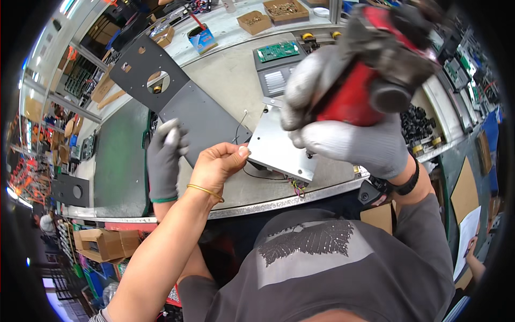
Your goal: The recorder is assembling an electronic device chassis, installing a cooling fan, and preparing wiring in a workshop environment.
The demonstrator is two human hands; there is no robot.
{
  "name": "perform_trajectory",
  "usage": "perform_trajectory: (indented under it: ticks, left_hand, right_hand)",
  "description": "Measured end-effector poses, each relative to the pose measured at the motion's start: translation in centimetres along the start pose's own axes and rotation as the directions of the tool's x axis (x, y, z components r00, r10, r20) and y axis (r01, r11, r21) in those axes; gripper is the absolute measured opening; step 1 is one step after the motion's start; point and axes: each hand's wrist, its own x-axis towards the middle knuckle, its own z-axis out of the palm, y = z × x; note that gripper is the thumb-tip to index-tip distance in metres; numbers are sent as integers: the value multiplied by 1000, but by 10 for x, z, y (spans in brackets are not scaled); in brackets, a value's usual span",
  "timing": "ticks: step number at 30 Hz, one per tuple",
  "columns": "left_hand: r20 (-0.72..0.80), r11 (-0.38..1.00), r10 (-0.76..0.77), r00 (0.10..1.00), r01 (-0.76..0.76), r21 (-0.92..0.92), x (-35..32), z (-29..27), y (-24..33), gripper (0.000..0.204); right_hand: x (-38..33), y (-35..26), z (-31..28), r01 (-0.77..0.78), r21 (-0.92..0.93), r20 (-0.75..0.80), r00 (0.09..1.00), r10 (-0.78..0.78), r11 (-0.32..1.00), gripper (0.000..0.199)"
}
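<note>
- Right hand [348, 134], gloved, upper right of frame: closed around a red power screwdriver [370, 80] above the metal plate [279, 147].
- Left hand [163, 161], gloved, centre left: fingers loosely curled, resting on the dark panel [177, 102]; holds nothing.
- A co-worker's bare hand [217, 163] pinches the plate's near edge on the counter [230, 80].

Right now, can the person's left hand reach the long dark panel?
Probably yes: the gloved left hand lies at the edge of the long dark panel, with nothing between; a co-worker's bare hand is to its right.
</note>
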Motion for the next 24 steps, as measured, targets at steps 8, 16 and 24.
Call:
perform_trajectory:
  ticks: [8, 16, 24]
  left_hand:
    - [-22, 999, 48, 999, -48, 2, -8, 2, 8, 11]
    - [-46, 995, 96, 994, -96, 4, -14, 14, 11, 12]
    - [-55, 996, 84, 995, -82, 35, -15, 12, 12, 13]
  right_hand:
    - [58, 14, 13, 299, 290, 83, 939, -335, 909, 39]
    - [69, 35, 38, 120, 310, -55, 993, -108, 943, 39]
    - [75, 48, 40, 181, 332, -19, 982, -186, 926, 38]
